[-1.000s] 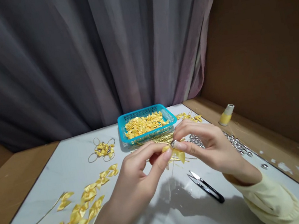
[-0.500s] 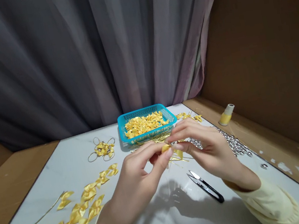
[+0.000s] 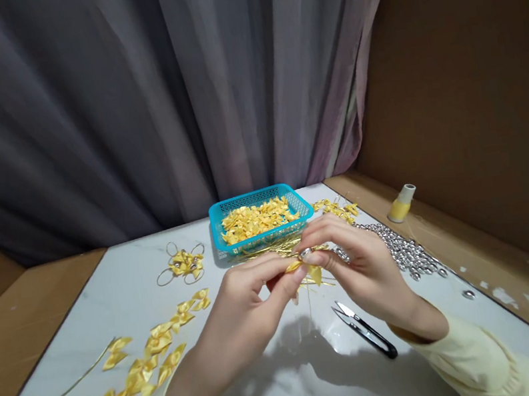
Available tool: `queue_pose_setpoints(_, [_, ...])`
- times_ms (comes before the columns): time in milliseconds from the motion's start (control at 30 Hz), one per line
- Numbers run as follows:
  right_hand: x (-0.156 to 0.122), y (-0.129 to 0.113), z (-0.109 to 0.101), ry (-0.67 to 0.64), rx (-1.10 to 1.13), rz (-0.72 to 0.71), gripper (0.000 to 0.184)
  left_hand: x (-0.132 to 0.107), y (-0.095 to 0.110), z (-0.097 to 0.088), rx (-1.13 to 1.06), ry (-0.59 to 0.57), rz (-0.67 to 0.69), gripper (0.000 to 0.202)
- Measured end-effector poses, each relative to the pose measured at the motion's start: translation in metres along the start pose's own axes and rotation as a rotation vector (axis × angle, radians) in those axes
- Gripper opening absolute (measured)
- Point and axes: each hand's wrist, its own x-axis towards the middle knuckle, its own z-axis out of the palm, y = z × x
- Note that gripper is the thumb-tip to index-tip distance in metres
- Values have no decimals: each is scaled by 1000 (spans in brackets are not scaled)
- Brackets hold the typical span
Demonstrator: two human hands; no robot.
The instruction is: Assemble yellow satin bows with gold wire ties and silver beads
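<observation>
i see a chain of yellow bows lying at the lower left of the frame on the white table, a small bow cluster above it, and a teal basket of yellow pieces at centre, just beyond the hands. in the middle of the frame the left hand is closed in a pinch on a little yellow bow held up off the table, and the right hand pinches the same bow from the other side, both sets of fingertips meeting on it. to the right, black snips lie on the table under the right hand, silver beads are scattered just beyond it, and a yellow thread spool stands at the right edge of the table.
</observation>
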Motion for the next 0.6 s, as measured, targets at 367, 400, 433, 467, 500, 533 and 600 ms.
queue_pose_setpoints(367, [-2, -1, 1, 42, -112, -84, 18, 1, 1, -2, -56, -49, -62, 27])
queue_pose_setpoints(400, [-1, -1, -1, 44, -109, -88, 19, 1, 1, -2, -70, -55, -65, 28])
queue_pose_setpoints(433, [-1, -2, -2, 50, -107, -88, 20, 1, 1, -3, -83, -65, -71, 29])
queue_pose_setpoints(467, [-1, -2, -4, 60, -106, -87, 21, 1, 1, -4, -95, -77, -81, 30])
queue_pose_setpoints(500, [0, -2, -5, 69, -106, -81, 21, 1, 1, -5, -102, -93, -97, 31])
queue_pose_setpoints(533, [0, -2, -7, 79, -102, -73, 22, 2, 0, -5, -106, -112, -116, 32])
queue_pose_setpoints(600, [1, -3, -8, 81, -79, -51, 22, 2, -1, -6, -100, -146, -152, 32])
